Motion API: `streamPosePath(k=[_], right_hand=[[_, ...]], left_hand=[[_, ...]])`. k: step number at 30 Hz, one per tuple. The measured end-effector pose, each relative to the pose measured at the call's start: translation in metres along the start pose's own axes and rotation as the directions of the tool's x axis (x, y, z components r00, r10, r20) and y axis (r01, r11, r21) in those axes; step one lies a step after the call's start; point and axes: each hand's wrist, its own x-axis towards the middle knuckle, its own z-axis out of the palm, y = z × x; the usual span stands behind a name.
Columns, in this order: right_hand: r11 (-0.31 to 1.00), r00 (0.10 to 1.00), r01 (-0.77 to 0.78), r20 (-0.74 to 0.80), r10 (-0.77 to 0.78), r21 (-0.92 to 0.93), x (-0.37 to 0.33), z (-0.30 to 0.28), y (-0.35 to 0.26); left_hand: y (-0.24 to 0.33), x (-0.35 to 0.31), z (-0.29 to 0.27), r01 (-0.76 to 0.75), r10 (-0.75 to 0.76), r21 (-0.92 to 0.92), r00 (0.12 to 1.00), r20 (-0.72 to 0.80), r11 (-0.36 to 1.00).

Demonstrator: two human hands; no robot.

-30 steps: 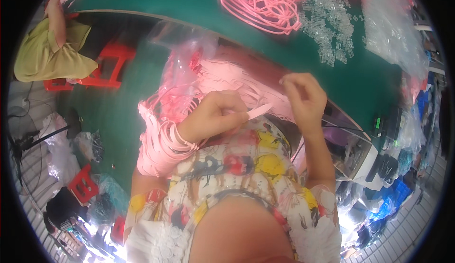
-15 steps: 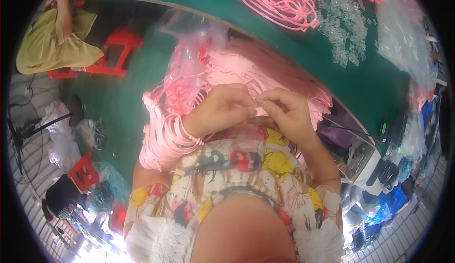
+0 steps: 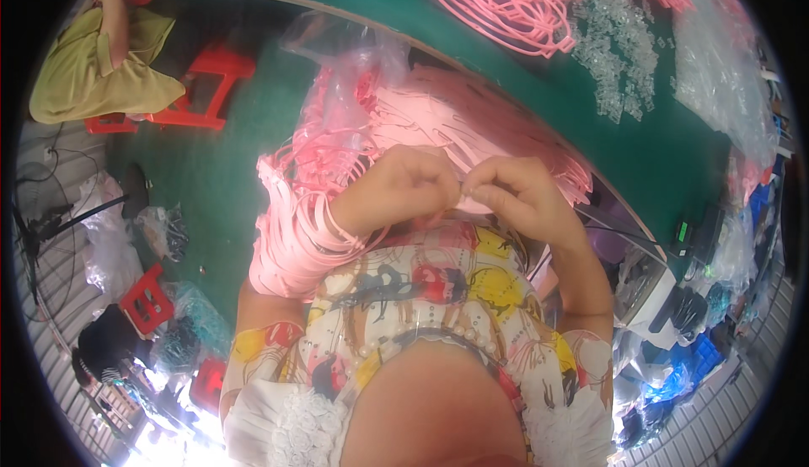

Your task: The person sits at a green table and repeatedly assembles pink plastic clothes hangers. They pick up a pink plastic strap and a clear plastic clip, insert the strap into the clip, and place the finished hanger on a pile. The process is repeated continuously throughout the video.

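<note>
In front of my chest, both hands meet fingertip to fingertip. My left hand (image 3: 403, 187) is closed in a pinch, palm turned inward. Opposite it, my right hand (image 3: 521, 199) pinches with thumb and forefinger at the same spot. Whatever lies between the fingertips is too small and blurred to make out. Many thin pink loops (image 3: 291, 252) hang around my left forearm just behind the wrist. Beneath and beyond my hands spreads a heap of pale pink straps (image 3: 421, 117). Its near part is hidden by my hands.
On the green table (image 3: 539, 88) lie a bundle of pink cord loops (image 3: 506, 4), small clear plastic pieces (image 3: 622, 63) and a clear plastic bag (image 3: 720, 71). A red stool (image 3: 206, 88) stands left, beside a person in a yellow-green top (image 3: 101, 80). Another clear bag (image 3: 345, 46) adjoins the heap.
My hands have shifted slightly to the right in the picture, still meeting at the fingertips. A small clear piece glimpsed between them earlier is now hard to see.
</note>
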Motion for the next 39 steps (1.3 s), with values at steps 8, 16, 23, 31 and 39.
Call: streamPosePath(k=[8, 16, 23, 31, 39], right_hand=[[0.991, 0.989, -0.106, -0.096, 0.114, 0.08, 0.001, 0.005, 0.009], [0.986, 0.983, -0.162, 0.082, 0.164, -0.028, 0.004, -0.003, 0.006], [0.978, 0.98, 0.145, -0.112, -0.163, -0.152, 0.008, 0.004, 0.007], [0.834, 0.873, 0.195, -0.295, -0.387, -0.516, 0.017, 0.013, 0.022], [0.684, 0.811, 0.338, -0.169, -0.561, -0.647, 0.011, 0.012, 0.012]], left_hand=[[0.006, -0.003, 0.02, -0.321, 0.433, 0.485, 0.891, -0.137, 0.813], [-0.01, -0.004, 0.008, -0.319, 0.458, 0.601, 0.884, -0.089, 0.733], [-0.007, -0.004, 0.01, -0.379, 0.517, 0.562, 0.849, -0.105, 0.735], [-0.015, 0.006, 0.017, -0.17, 0.227, 0.189, 0.912, -0.341, 0.967], [-0.002, 0.008, 0.016, -0.012, 0.036, 0.086, 0.959, -0.283, 0.996]])
